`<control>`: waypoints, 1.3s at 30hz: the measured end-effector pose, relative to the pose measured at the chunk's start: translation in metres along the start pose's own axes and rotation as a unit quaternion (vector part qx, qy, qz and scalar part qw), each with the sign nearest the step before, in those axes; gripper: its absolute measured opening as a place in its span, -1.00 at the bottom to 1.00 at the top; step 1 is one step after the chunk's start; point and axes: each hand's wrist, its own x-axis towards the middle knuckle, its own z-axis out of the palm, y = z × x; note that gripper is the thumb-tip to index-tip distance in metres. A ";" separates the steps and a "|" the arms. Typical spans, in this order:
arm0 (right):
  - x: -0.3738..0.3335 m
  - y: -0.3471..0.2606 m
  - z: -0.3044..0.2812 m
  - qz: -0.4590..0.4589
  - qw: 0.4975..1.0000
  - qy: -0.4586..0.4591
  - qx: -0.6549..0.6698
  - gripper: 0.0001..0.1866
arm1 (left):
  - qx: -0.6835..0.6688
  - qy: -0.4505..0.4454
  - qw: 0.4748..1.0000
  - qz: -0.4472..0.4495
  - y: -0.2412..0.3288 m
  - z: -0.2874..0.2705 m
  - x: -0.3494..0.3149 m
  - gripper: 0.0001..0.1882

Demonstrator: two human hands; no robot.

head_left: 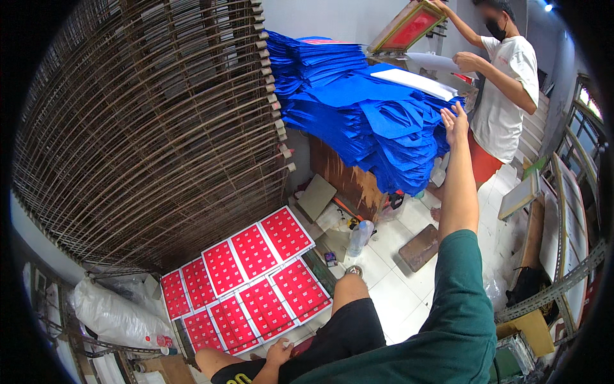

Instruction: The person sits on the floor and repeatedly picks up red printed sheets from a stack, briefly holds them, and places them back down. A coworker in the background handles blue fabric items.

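My right arm, in a green sleeve, reaches out to the far right. My right hand [455, 125] is open there, fingers apart and holding nothing visible. It is close to the edge of a tall, sagging pile of blue sheets [384, 121]; I cannot tell if it touches them. A white stack of sheets [416, 84] lies on that pile. Low in the view, my left hand [279, 352] rests near my thigh with its fingers curled, and anything inside them is hidden. Beside it, red printed sheets with white borders [261, 312] lie in two rows.
A metal drying rack [173, 128] with many wire shelves stands at left. Across the pile, a person [505, 96] in a white shirt holds up a framed screen [409, 29]. A bottle [360, 238] and a brown block [419, 248] are on the tiled floor. Shelving [563, 294] stands at right.
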 end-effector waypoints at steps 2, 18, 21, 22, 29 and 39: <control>0.009 -0.003 -0.001 0.012 0.995 0.018 0.093 -0.24 | 0.009 -0.010 1.000 -0.013 -0.007 0.004 0.003 -0.57; 0.046 -0.024 0.005 0.096 0.995 -0.020 0.004 -0.50 | 0.015 -0.033 0.999 -0.039 -0.008 0.000 0.002 -0.50; 0.064 -0.023 0.005 0.056 0.997 0.006 -0.055 -0.61 | 0.004 -0.033 0.999 -0.034 -0.007 0.003 0.007 -0.48; 0.060 -0.022 0.012 0.062 0.996 0.010 -0.063 -0.62 | -0.001 -0.028 0.999 -0.038 -0.007 0.003 0.006 -0.48; 0.045 -0.020 0.042 0.039 0.987 0.094 -0.122 -0.66 | 0.016 -0.001 1.000 -0.002 -0.009 0.005 0.007 -0.46; 0.016 -0.027 0.035 0.067 0.945 0.236 -0.216 -0.64 | 0.004 0.023 1.000 -0.005 -0.017 0.001 0.001 -0.45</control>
